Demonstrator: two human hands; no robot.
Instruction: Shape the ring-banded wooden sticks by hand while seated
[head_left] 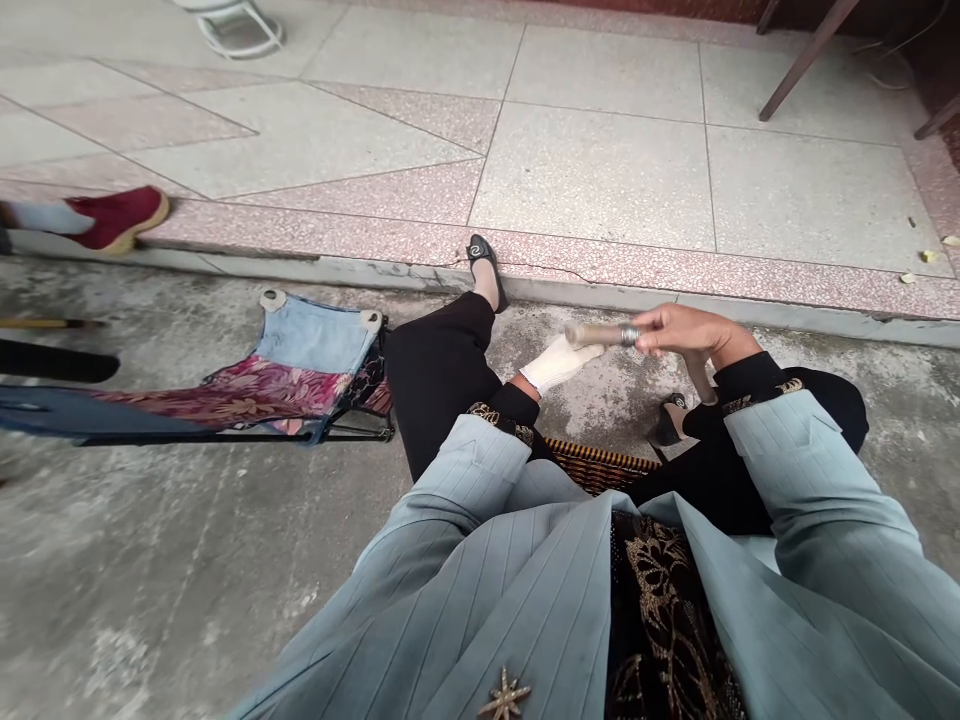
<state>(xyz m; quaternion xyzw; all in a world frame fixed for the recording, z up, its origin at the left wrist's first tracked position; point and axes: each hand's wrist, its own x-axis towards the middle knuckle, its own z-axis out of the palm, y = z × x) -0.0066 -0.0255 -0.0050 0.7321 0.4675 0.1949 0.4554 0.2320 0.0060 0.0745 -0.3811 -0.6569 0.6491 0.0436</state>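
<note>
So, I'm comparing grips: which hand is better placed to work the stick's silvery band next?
Probably the right hand: it is bare and grips the stick beside the silvery band, while the gloved left hand is nearer the other end.

Gray concrete ground [225, 560] under fabric lounger [307, 390]; speckled tiled step [600, 170], yellowish scraps [929, 256] on it

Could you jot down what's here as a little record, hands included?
Object: pale brownish rod with silvery band
Right hand: bare, gripping the rod near the band
Left hand: white-gloved, by the rod's other end; grip unclear
To the left: denim-and-floral cloth seat
Upper left: another person's red shoe on tiled step
</note>
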